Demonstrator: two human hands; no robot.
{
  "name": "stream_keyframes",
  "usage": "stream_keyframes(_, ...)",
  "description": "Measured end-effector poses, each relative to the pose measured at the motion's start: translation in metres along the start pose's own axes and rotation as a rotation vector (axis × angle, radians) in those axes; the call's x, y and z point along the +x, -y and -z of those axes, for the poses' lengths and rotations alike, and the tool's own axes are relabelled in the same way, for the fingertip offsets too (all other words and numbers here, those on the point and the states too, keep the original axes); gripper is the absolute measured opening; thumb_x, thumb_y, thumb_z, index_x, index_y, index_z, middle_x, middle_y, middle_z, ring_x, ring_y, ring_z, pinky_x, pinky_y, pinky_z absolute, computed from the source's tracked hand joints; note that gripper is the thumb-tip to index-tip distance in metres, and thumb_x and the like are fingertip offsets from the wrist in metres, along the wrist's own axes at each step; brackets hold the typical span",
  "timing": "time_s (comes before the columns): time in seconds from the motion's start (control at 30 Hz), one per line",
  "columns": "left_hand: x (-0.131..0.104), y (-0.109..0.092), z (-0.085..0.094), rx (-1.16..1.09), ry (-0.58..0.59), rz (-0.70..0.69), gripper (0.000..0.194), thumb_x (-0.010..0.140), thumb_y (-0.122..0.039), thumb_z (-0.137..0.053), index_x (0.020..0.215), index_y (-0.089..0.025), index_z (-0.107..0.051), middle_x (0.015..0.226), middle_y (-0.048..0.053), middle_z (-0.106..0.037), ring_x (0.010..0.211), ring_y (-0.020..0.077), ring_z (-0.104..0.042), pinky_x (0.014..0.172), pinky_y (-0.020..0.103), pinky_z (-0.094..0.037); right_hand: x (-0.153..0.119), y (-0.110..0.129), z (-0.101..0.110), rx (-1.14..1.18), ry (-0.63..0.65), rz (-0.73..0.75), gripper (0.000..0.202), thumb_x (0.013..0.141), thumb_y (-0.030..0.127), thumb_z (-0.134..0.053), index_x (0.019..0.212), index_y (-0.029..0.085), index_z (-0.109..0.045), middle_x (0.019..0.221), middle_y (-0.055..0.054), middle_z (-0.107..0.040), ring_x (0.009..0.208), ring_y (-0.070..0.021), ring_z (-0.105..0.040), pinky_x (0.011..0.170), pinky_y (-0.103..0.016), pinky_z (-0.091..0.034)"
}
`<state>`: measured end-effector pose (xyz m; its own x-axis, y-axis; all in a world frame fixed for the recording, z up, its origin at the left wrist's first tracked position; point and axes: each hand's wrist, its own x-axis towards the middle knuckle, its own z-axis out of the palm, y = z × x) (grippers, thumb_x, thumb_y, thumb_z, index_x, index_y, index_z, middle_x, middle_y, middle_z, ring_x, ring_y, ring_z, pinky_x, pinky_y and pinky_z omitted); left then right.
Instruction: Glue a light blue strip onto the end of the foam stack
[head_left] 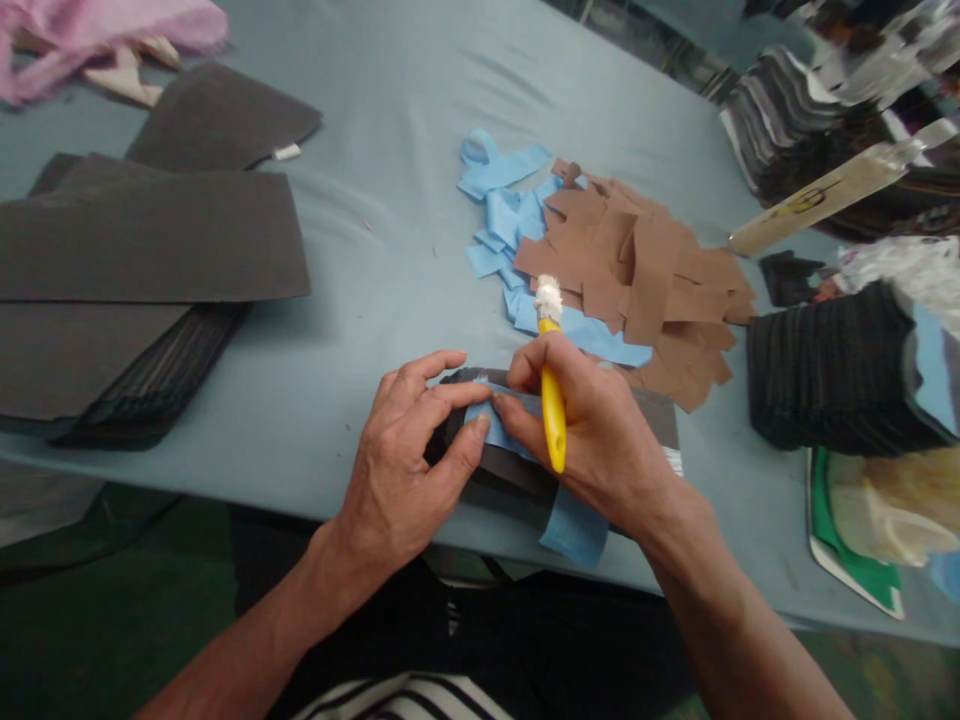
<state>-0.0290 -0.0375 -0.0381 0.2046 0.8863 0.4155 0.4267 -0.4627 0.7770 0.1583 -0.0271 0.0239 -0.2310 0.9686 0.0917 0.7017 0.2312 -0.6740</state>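
Note:
My right hand (600,430) holds a yellow-handled glue brush (553,410) between its fingers, the white, caked end pointing away from me. Its thumb and fingertips also press on a light blue fabric strip (499,425). My left hand (405,455) pinches the left end of that strip with thumb and forefinger, the other fingers partly spread. Under both hands lies a dark grey layered piece (517,468), mostly covered by them. Another blue strip (574,525) hangs over its near side, below my right wrist.
Brown pieces (637,260) and blue strips (517,215) lie heaped beyond my hands. Dark sheets (150,240) are stacked at left, pink cloth (172,22) behind. To the right stand a dark stack (829,370), a glue-stained container (892,500) and a slanted clear bottle (832,190).

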Motion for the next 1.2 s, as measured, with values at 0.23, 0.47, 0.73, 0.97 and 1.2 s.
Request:
stream_keyframes(0.23,0.001,-0.001,-0.002,-0.104,0.041,0.171,0.022,0.1,-0.026,-0.062,0.117,-0.02,-0.075,0.135,0.01,-0.071,0.128,0.0215,-0.067,0.115,0.038,-0.05,0.001,0.0,0.001,0.015,-0.014,0.028,0.013,0.092,0.023,-0.067,0.095,0.024,-0.054,0.078,0.004,-0.055,0.066,-0.0135,-0.048,0.062,-0.026,-0.037)
stream_keyframes(0.47,0.001,-0.001,-0.002,-0.12,0.032,0.249,0.024,0.097,-0.033,-0.064,0.115,-0.023,-0.077,0.138,0.009,-0.072,0.132,0.0227,-0.066,0.118,0.039,-0.048,-0.008,0.01,0.024,0.044,0.008,0.001,0.013,0.093,0.02,-0.067,0.095,0.024,-0.054,0.079,0.006,-0.057,0.064,-0.0112,-0.047,0.063,-0.025,-0.037)
stream_keyframes(0.73,0.002,0.004,-0.001,-0.12,0.036,0.282,0.028,0.095,-0.042,-0.066,0.113,-0.025,-0.079,0.137,0.007,-0.074,0.131,0.0241,-0.068,0.117,0.039,-0.049,-0.038,-0.012,0.062,-0.036,-0.04,-0.084,0.015,0.094,0.025,-0.069,0.089,0.024,-0.055,0.073,0.007,-0.053,0.062,-0.011,-0.045,0.059,-0.026,-0.034)
stream_keyframes(0.97,-0.002,0.012,-0.002,-0.186,0.033,0.35,0.032,0.094,-0.049,-0.07,0.116,-0.027,-0.078,0.143,0.006,-0.071,0.137,0.0282,-0.065,0.123,0.042,-0.044,-0.059,-0.043,0.073,0.012,-0.134,-0.113,0.015,0.095,0.028,-0.07,0.091,0.024,-0.056,0.079,0.006,-0.059,0.067,-0.0116,-0.05,0.064,-0.027,-0.036)
stream_keyframes(1.2,-0.001,0.009,-0.004,-0.154,-0.009,0.376,0.034,0.091,-0.052,-0.072,0.114,-0.027,-0.079,0.144,0.006,-0.072,0.138,0.0291,-0.065,0.124,0.045,-0.045,-0.073,-0.069,0.066,0.04,-0.249,-0.109,0.016,0.095,0.028,-0.069,0.091,0.024,-0.055,0.081,0.005,-0.06,0.068,-0.0124,-0.05,0.064,-0.028,-0.035)
